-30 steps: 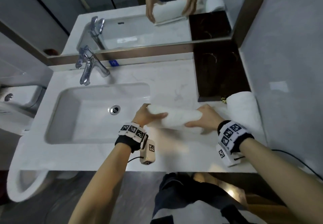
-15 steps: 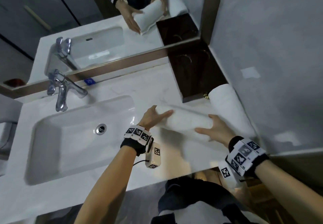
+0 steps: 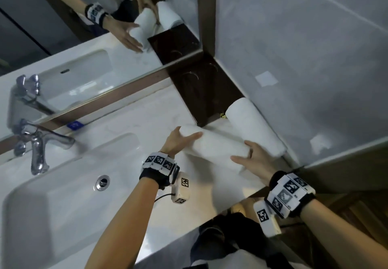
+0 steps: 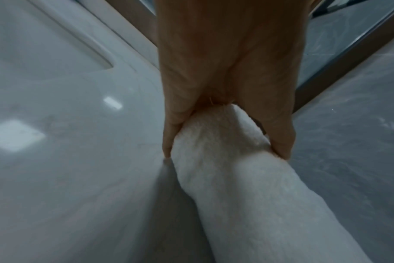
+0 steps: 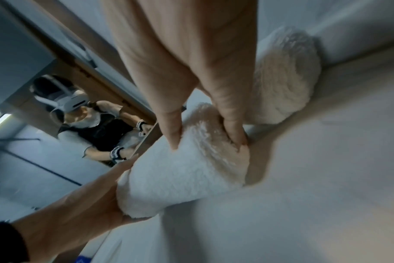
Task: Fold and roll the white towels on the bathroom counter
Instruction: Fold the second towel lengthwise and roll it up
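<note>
A rolled white towel (image 3: 216,145) (image 4: 241,186) (image 5: 175,174) is held just above the white marble counter (image 3: 147,125), right of the sink. My left hand (image 3: 180,140) (image 4: 225,110) grips its left end, thumb on top and fingers underneath. My right hand (image 3: 249,157) (image 5: 205,135) grips its right end, thumb on the near side and fingers over the end. A second rolled towel (image 3: 254,128) (image 5: 283,92) lies against the grey wall in the right corner, just beyond the held roll.
A white sink (image 3: 69,189) with a chrome tap (image 3: 38,149) fills the left of the counter. A dark wooden tray (image 3: 207,94) sits in the back corner under the mirror (image 3: 84,27). The counter's front edge runs close to my wrists.
Both hands have carried the rolled towel to the right and back, toward the second roll by the wall. The head view has swung right and tilted.
</note>
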`<act>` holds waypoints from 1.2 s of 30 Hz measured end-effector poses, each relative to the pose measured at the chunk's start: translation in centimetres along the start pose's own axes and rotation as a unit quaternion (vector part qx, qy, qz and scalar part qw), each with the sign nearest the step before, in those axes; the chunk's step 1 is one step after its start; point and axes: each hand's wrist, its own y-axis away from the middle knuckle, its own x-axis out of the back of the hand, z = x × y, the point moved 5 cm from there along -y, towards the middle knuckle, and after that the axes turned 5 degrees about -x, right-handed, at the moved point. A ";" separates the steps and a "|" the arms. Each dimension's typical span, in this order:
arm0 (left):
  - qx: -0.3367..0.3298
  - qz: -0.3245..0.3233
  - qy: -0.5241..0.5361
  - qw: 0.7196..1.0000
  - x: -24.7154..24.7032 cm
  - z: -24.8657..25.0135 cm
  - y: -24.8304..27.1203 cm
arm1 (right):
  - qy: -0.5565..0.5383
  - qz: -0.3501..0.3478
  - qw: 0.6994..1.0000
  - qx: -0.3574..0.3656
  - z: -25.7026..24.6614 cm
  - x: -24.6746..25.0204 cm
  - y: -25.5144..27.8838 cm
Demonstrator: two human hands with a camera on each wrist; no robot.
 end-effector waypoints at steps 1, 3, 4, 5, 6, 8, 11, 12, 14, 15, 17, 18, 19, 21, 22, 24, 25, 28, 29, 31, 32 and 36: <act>-0.004 0.000 0.007 1.000 0.0 0.1 0.0 | -0.009 -0.007 1.000 -0.001 0.0 -0.2 0.0; -0.013 -0.015 0.010 1.000 -0.4 0.5 -0.1 | 0.002 -0.022 1.000 -0.003 0.2 -0.3 0.4; -0.018 -0.030 -0.004 0.999 -0.8 0.7 -0.2 | 0.006 -0.032 0.999 -0.008 0.6 -0.2 0.7; -0.023 -0.047 -0.027 0.998 -1.3 1.0 -0.2 | -0.005 -0.043 0.999 -0.018 1.1 -0.1 1.0; -0.027 -0.063 -0.051 0.996 -2.0 1.3 -0.2 | -0.029 -0.053 0.998 -0.029 1.7 0.1 1.4; -0.035 -0.083 -0.081 0.993 -3.2 1.8 -0.2 | -0.075 -0.052 0.995 -0.051 2.9 0.4 2.2; -0.031 -0.074 -0.077 0.994 -4.8 2.7 -0.4 | -0.119 0.003 0.990 -0.077 4.2 0.7 2.9; -0.031 -0.066 -0.079 0.994 -5.2 3.0 -0.4 | -0.139 0.028 0.986 -0.082 4.5 0.8 3.0; -0.051 -0.058 -0.118 0.990 -6.0 4.1 -0.5 | -0.182 0.079 0.976 -0.087 5.0 1.3 3.1; -0.070 -0.055 -0.143 0.986 -6.4 4.7 -0.6 | -0.197 0.098 0.972 -0.088 5.2 1.4 3.2; -0.131 -0.047 -0.177 0.974 -7.0 6.1 -0.8 | -0.220 0.107 0.966 -0.089 5.2 1.1 3.3; -0.162 -0.045 -0.185 0.968 -7.2 6.8 -0.9 | -0.235 0.108 0.962 -0.087 5.0 0.8 3.2; -0.194 -0.040 -0.196 0.961 -7.3 7.3 -1.0 | -0.254 0.113 0.957 -0.086 4.9 0.4 3.1; -0.271 -0.020 -0.247 0.930 -7.1 8.3 -1.0 | -0.285 0.126 0.947 -0.082 4.7 -0.2 2.6; -0.321 -0.008 -0.278 0.905 -6.9 8.8 -0.8 | -0.291 0.129 0.945 -0.080 4.6 -0.5 2.3; -0.414 -0.007 -0.321 0.852 -6.8 9.5 -0.2 | -0.296 0.131 0.942 -0.082 4.6 -0.8 2.0; -0.440 -0.021 -0.333 0.834 -7.1 9.4 0.1 | -0.300 0.134 0.941 -0.082 4.7 -0.7 2.0; -0.434 -0.067 -0.398 0.805 -8.8 8.2 0.6 | -0.282 0.171 0.942 -0.057 4.7 -0.1 2.8; -0.422 -0.069 -0.435 0.792 -9.4 7.7 0.6 | -0.261 0.198 0.944 -0.035 4.4 0.5 3.3; -0.411 -0.063 -0.486 0.768 -10.5 7.1 0.8 | -0.197 0.266 0.943 0.035 3.6 2.0 4.2; -0.413 -0.060 -0.491 0.765 -10.8 7.0 0.8 | -0.149 0.296 0.939 0.088 2.8 2.6 4.6; -0.387 -0.040 -0.498 0.775 -11.2 6.4 0.1 | 0.108 0.296 0.917 0.244 -0.7 2.2 4.0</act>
